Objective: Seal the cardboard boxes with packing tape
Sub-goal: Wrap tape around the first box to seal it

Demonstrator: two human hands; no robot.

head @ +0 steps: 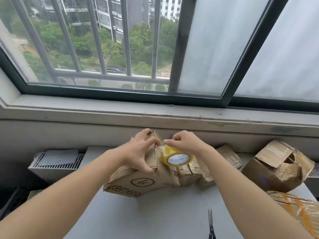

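At the middle of the white table (pixel 164 213), our left hand (pixel 139 152) grips the cardboard box (pixel 138 180), fingers curled over its raised top edge. Our right hand (pixel 185 142) pinches the packing tape (pixel 178 158); its yellow roll sits at that hand's 6 o'clock, against the box. Scissors (pixel 211 225) lie at the box's 5 o'clock.

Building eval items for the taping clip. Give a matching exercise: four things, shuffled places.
Things
1. yellowish packing tape roll with white core label
2. metal scissors with black handles
3. brown cardboard box printed with a circled mark
4. crushed brown cardboard box with torn flaps

Places
A. far right of the white table
B. gripped by the left hand
C. lying flat at the table's near edge, untouched
D. at the right hand, atop the boxes

Pairs: 1-D, 2-C, 3-B, 4-A
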